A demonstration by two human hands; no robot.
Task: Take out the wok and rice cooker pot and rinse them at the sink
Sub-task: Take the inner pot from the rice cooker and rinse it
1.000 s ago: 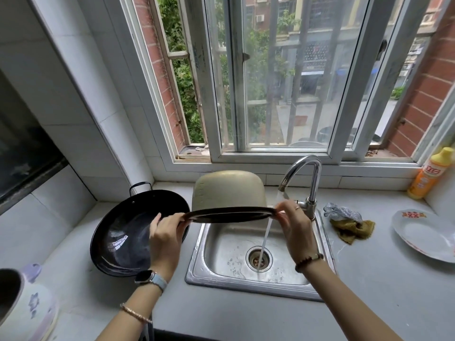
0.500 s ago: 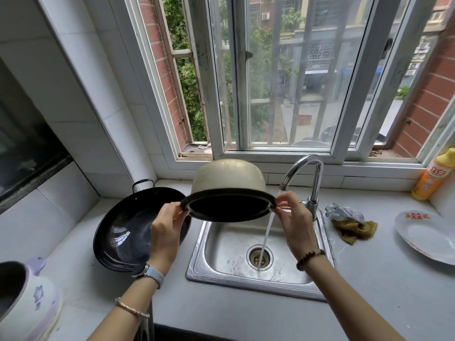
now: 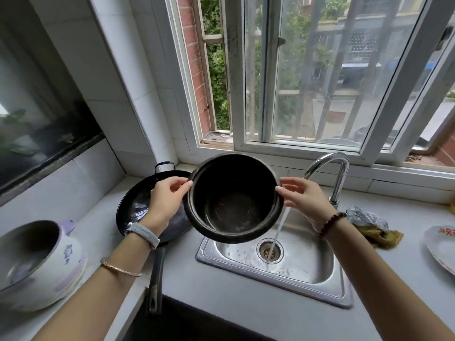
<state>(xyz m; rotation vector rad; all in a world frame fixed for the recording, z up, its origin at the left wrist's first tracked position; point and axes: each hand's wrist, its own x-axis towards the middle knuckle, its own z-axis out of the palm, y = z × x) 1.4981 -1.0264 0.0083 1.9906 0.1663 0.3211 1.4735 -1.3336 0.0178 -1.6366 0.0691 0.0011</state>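
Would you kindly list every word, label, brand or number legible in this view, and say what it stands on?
No text here reads clearly.
Plate: red print, too blurred to read.
Building front outside the window: any signs are too small to read.
Rice cooker pot and wok: no lettering visible.

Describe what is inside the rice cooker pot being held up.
The rice cooker pot looks empty: dark walls, a scuffed bottom, no pooled water. Thin residue is too dark to tell.

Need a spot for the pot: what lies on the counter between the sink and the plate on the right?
In the head view, a silvery crumpled wad and a yellow cloth lie between sink and plate.
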